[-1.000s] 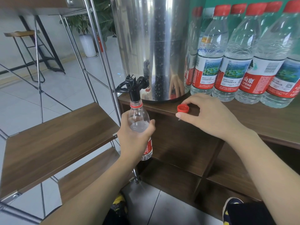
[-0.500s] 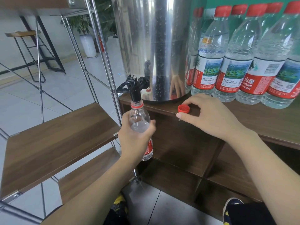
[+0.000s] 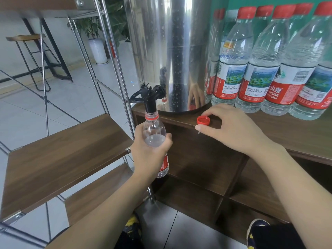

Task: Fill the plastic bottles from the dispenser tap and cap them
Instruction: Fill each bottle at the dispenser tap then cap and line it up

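- Tiled floor (image 3: pixel 53 108) runs off to the far left, where I can see a metal-framed stool (image 3: pixel 34 56) and a potted plant (image 3: pixel 97 40); nearer on the left stand wooden steps (image 3: pixel 62 151) on a steel frame.
- On the right, a dark wooden cabinet (image 3: pixel 206 159) carries the steel dispenser (image 3: pixel 170 51), and beside it on the far right a row of full, red-capped bottles (image 3: pixel 269 72) already stands done.
- Since a second ago I see almost nothing move: both hands sit where they were, and the water line in the bottle (image 3: pixel 154 139) has crept up at most slightly. I read that as filling under way, with capping to come.
- My left hand (image 3: pixel 149 153) is wrapped round the bottle's middle, fingers and thumb curled about it, holding it upright off the cabinet's left edge with its open neck up against the black tap (image 3: pixel 150 97).
- The bottle is clear plastic with a red neck ring and a red label mostly hidden by my palm. Water shows as a pale disc just above my fingers, so I judge it well filled, the shoulder and neck not yet.
- My right hand (image 3: pixel 230 128) rests on the cabinet top near the edge, thumb and forefinger loosely pinching the loose red cap (image 3: pixel 203 120), which sits open side up on the wood.
- I cannot tell from here whether water is flowing through the spout.
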`<action>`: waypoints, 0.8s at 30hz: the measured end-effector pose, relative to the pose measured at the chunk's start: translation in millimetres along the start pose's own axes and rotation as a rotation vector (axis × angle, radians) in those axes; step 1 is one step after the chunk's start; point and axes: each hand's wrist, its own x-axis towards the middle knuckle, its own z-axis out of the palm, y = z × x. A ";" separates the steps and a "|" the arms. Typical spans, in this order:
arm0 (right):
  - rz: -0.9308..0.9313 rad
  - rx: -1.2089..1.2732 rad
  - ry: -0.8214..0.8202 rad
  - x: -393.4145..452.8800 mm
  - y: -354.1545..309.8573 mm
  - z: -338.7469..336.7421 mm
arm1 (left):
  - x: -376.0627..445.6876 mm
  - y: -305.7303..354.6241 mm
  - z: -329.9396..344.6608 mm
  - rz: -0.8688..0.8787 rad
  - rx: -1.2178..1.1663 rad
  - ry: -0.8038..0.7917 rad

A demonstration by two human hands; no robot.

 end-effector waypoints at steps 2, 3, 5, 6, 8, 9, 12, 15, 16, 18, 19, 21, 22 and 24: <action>0.001 -0.001 -0.001 -0.3 -0.6 -0.3 | 0.1 -0.7 -0.1 -0.001 0.000 0.002; 0.002 -0.001 0.000 -0.5 -1.0 -0.6 | 0.2 -1.1 -0.1 -0.001 -0.002 0.002; 0.004 0.000 0.000 -0.9 -1.6 -1.1 | 0.3 -1.5 0.1 0.003 -0.004 0.001; 0.002 0.001 -0.001 -1.0 -1.6 -1.2 | 0.4 -1.9 -0.1 0.005 -0.004 0.000; 0.003 0.002 -0.002 -1.2 -1.9 -1.2 | 0.6 -2.2 -0.2 0.006 -0.002 -0.001; 0.004 0.002 -0.003 -1.2 -1.9 -1.2 | 0.6 -2.5 -0.3 0.004 -0.002 -0.002; 0.005 -0.006 -0.004 -0.9 -1.8 -1.3 | 0.3 -2.6 -0.3 0.005 0.001 0.005; 0.001 -0.015 -0.003 -0.9 -2.9 -2.3 | 0.5 -3.0 -0.3 0.010 0.007 0.013; 0.000 -0.017 -0.003 -1.0 -3.3 -2.5 | 0.7 -3.1 -0.3 0.009 0.007 0.013; -0.002 -0.019 -0.003 -1.4 -3.7 -2.7 | 0.9 -3.2 -0.5 0.006 0.007 0.014; -0.004 -0.017 -0.002 -1.5 -3.8 -2.8 | 0.9 -3.1 -0.7 0.005 0.005 0.016; -0.007 -0.008 0.004 -1.7 -3.8 -2.9 | 0.7 -2.7 -1.1 0.008 0.001 0.018; -0.006 -0.003 0.006 -1.7 -3.5 -2.9 | 0.5 -2.4 -1.2 0.011 -0.001 0.019; -0.002 0.002 0.005 -1.6 -3.2 -2.7 | 0.7 -1.9 -1.4 0.017 -0.001 0.024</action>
